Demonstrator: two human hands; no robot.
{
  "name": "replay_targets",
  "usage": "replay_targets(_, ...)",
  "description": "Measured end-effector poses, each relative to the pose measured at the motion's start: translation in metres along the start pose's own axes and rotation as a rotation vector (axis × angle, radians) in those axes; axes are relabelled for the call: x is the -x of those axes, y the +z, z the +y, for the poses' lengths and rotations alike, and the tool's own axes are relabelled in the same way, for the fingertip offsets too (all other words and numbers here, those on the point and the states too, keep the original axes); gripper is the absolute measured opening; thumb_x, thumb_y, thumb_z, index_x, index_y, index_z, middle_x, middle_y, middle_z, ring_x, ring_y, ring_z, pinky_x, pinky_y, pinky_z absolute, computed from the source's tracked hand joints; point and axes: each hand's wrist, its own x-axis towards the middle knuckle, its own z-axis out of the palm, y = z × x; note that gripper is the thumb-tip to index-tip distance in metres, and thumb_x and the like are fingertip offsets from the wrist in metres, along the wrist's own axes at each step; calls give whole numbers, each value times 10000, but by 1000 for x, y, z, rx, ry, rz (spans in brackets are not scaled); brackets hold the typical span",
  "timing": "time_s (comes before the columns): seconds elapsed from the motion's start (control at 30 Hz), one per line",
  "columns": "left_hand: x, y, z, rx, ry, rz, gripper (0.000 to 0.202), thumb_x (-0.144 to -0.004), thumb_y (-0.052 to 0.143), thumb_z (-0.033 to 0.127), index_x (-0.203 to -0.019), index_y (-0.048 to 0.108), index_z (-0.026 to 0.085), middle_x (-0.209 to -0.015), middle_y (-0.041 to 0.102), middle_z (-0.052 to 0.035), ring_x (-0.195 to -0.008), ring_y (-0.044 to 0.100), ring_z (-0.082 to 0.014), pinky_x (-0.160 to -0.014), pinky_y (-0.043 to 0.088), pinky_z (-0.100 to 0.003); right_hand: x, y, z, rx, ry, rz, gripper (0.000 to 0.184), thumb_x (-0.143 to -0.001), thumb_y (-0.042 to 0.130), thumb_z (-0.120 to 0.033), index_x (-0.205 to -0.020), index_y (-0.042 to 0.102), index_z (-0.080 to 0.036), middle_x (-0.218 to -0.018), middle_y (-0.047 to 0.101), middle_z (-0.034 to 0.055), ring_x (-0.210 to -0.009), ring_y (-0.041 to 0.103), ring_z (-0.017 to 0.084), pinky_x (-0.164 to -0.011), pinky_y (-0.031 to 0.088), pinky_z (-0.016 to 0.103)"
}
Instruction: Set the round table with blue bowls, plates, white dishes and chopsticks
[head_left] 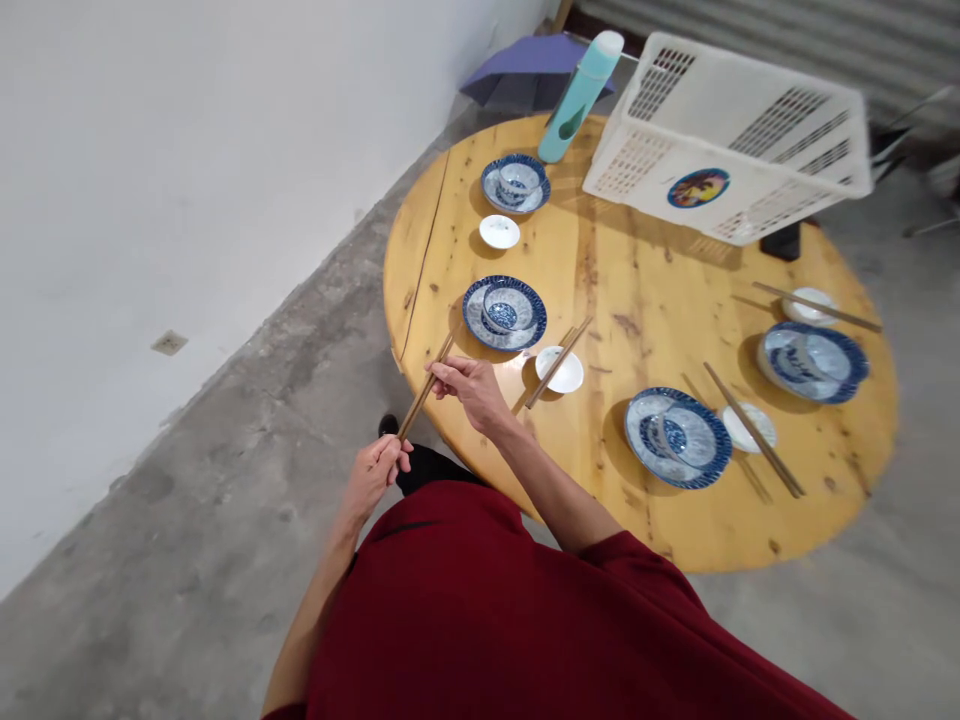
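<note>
Between my two hands, at the table's near left edge, runs a pair of wooden chopsticks (417, 406). My left hand (377, 470) is closed around their lower end. Fingers of my right hand (471, 390) pinch them nearer the upper end. Just beyond is a blue-and-white plate (475, 318) with a small glass bowl (508, 306) on it. Right of my right hand, other chopsticks (559, 364) lie across a small white dish (571, 377).
More plates with bowls, including one plate (638, 425), stand around the round wooden table (600, 300). A white plastic basket (637, 180) and a turquoise bottle (576, 108) stand at the back. Behind them is a purple umbrella (525, 62). A white wall (187, 180) rises at left.
</note>
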Motion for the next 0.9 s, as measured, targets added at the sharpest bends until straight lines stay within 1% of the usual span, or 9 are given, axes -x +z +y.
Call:
replay_targets(0.1, -32, -26, 10, -41, -35, -36, 455, -932, 502, 591, -921, 643, 159, -681, 586, 20, -502, 380, -74, -511, 292, -228, -35, 11, 4, -29, 28, 28, 392, -675, 826, -555, -685, 718, -179, -597, 648, 14, -552, 563, 116, -576, 477, 262)
replay_targets(0.27, -88, -71, 33, -121, -125, -114, 463, -945, 477, 604, -945, 642, 171, -689, 593, 20, -503, 374, -82, -505, 293, -232, -90, 28, 7, -86, 62, 115, 407, -698, 807, -568, -625, 679, -189, -582, 639, 9, -542, 556, 116, -567, 475, 259)
replay_targets(0.4, -129, -94, 50, -173, -163, -180, 466, -943, 480, 609, -959, 655, 178, -697, 600, 19, -504, 381, -85, -508, 307, -232, -125, 34, 8, -127, 75, 218, 418, -684, 798, -593, -630, 685, -194, -565, 629, -3, -524, 542, 113, -544, 464, 255)
replay_targets(0.53, -161, -105, 71, -212, -160, -246, 457, -931, 503, 614, -953, 656, 183, -688, 595, 18, -502, 386, -87, -493, 298, -226, -147, 34, -3, -158, 57, 293, 416, -671, 800, -585, -687, 718, -178, -569, 637, -1, -516, 543, 108, -543, 473, 253)
replay_targets(0.67, -194, -107, 97, -246, -142, -334, 483, -927, 503, 636, -947, 646, 175, -683, 586, 17, -499, 387, -85, -480, 290, -218, -160, 27, -20, -179, 6, 372, 391, -679, 802, -546, -698, 728, -162, -569, 636, 7, -516, 543, 105, -536, 475, 248)
replay_targets(0.8, -241, -106, 124, -338, -67, -488, 467, -944, 496, 605, -941, 652, 165, -690, 603, 7, -523, 416, -90, -519, 328, -220, -175, 12, -29, -222, -69, 545, 360, -683, 819, -518, -666, 703, -177, -581, 627, 3, -537, 556, 108, -543, 487, 247)
replay_targets(0.9, -283, -103, 141, -390, -22, -596, 455, -948, 486, 586, -923, 652, 163, -720, 623, -3, -540, 421, -95, -547, 348, -233, -188, -5, -31, -287, -96, 711, 375, -652, 845, -528, -713, 714, -182, -598, 622, 0, -552, 560, 110, -535, 493, 242)
